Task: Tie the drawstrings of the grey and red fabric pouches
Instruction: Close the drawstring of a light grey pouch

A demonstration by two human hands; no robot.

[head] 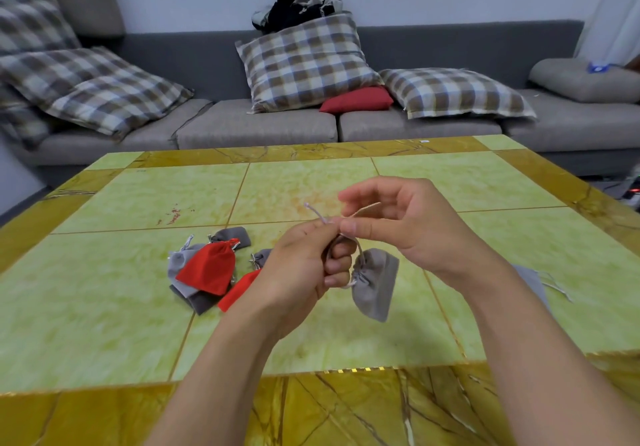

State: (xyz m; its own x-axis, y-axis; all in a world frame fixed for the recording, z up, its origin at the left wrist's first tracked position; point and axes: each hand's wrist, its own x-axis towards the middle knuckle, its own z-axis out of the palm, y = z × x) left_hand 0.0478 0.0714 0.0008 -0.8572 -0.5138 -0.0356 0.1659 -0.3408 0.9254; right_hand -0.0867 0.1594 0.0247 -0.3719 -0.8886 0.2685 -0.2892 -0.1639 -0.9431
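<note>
Grey pouch [375, 282] hangs by its drawstrings [349, 237] above the table's [138, 307] near middle. Left hand [304, 265] and right hand [398, 227] each pinch a cord; cross the ends, pull evenly, keep tension.

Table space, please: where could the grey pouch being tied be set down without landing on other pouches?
Free: the table beyond both hands, and its left side beyond the pile of pouches. Crowded: around that pile and by the grey pouch under the right forearm.
</note>
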